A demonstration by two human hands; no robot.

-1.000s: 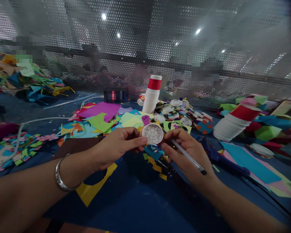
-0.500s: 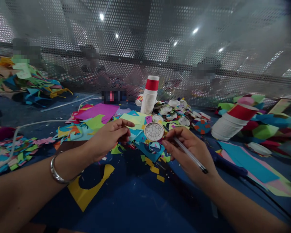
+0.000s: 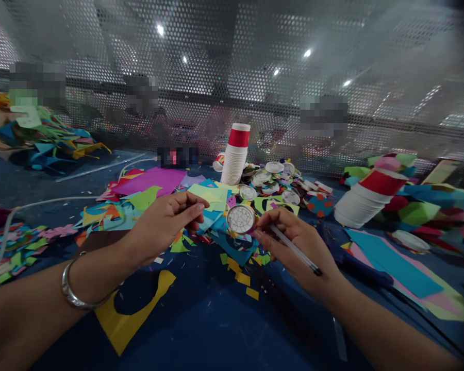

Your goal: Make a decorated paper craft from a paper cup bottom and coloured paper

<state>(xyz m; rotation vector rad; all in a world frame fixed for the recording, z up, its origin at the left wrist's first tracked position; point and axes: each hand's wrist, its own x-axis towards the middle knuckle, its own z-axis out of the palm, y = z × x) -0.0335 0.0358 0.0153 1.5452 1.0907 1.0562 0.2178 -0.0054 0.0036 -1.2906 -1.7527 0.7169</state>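
Observation:
My right hand (image 3: 299, 245) pinches a small round white disc (image 3: 241, 219) by its right edge, between thumb and forefinger. Black lines in a cracked or mosaic pattern cover the disc's face, which is turned toward me. A clear pen (image 3: 294, 248) with a dark end also rests in that hand, slanting across the fingers. To the left of the disc, apart from it, my left hand (image 3: 170, 221) has its thumb and fingertips pressed together. Whatever may be between them is too small to make out. A silver bangle (image 3: 71, 291) circles the left wrist.
Coloured paper pieces (image 3: 150, 183) and more discs (image 3: 270, 180) lie behind the hands. Two paper cup stacks stand there, one upright (image 3: 234, 165), one leaning (image 3: 361, 203). A yellow cut-out (image 3: 127, 324) lies front left, a dark blue-handled tool (image 3: 365, 270) right. Perforated metal (image 3: 232, 77) rises behind.
The view has shifted slightly, so the table things sit a little differently in it. Both hands keep nearly the same pose, and the right still holds the disc and pen.

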